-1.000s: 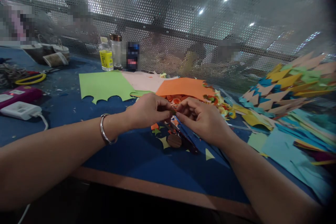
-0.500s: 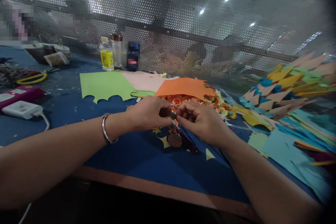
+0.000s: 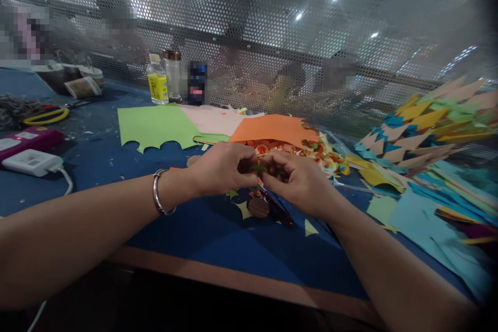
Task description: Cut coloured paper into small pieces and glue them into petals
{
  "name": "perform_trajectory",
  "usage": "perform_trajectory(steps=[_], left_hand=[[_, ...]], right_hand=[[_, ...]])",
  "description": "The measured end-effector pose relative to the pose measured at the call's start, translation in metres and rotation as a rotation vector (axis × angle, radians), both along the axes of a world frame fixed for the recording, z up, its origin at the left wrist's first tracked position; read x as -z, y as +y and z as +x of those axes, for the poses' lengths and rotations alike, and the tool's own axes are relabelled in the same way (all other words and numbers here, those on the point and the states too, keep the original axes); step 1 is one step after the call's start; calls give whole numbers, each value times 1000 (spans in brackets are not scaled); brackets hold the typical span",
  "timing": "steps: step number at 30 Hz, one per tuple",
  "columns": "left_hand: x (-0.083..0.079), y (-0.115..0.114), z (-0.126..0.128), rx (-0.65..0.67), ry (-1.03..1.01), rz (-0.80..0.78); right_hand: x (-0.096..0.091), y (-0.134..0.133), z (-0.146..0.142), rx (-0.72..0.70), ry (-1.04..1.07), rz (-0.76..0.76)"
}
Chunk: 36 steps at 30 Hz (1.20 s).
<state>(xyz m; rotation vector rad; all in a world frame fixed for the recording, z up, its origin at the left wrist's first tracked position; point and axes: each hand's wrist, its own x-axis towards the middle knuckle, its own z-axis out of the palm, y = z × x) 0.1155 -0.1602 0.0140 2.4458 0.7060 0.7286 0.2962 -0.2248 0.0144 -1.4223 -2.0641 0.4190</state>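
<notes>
Left hand (image 3: pixel 218 168) and right hand (image 3: pixel 302 182) fingers (image 3: pixel 248 181) pinch a green piece (image 3: pixel 257 168); bottle (image 3: pixel 157 68) wears yellow label (image 3: pixel 157 87) (print unreadable).

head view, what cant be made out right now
All in the head view:
Green piece: full shape hidden by the left hand and right hand.
Dark tool: far end hidden by the hands.
Purple block: cut off by the left edge.
Yellow label: print too small and blurred to read.
Dark upright thing: pixelated, so unidentifiable.

Both hands (image 3: pixel 221 167) hold sm. green piece (image 3: pixel 257 168) btwn them; orange sheet (image 3: pixel 274 129) just behind.
</notes>
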Motion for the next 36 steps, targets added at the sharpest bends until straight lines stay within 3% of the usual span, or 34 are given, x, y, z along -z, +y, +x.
perform_trajectory(steps=[17,29,32,36], left_hand=[[0,-1,-1,-17,-35,22],[-6,6,-8,-62,23,-11],[-6,7,-8,-69,-17,-91],[-3,7,-3,62,-63,-248]], right_hand=[[-2,-1,-1,57,-6,94],[-5,0,1,83,-35,65],[-4,1,2,70,-36,40],[-3,1,2,47,-64,-1]])
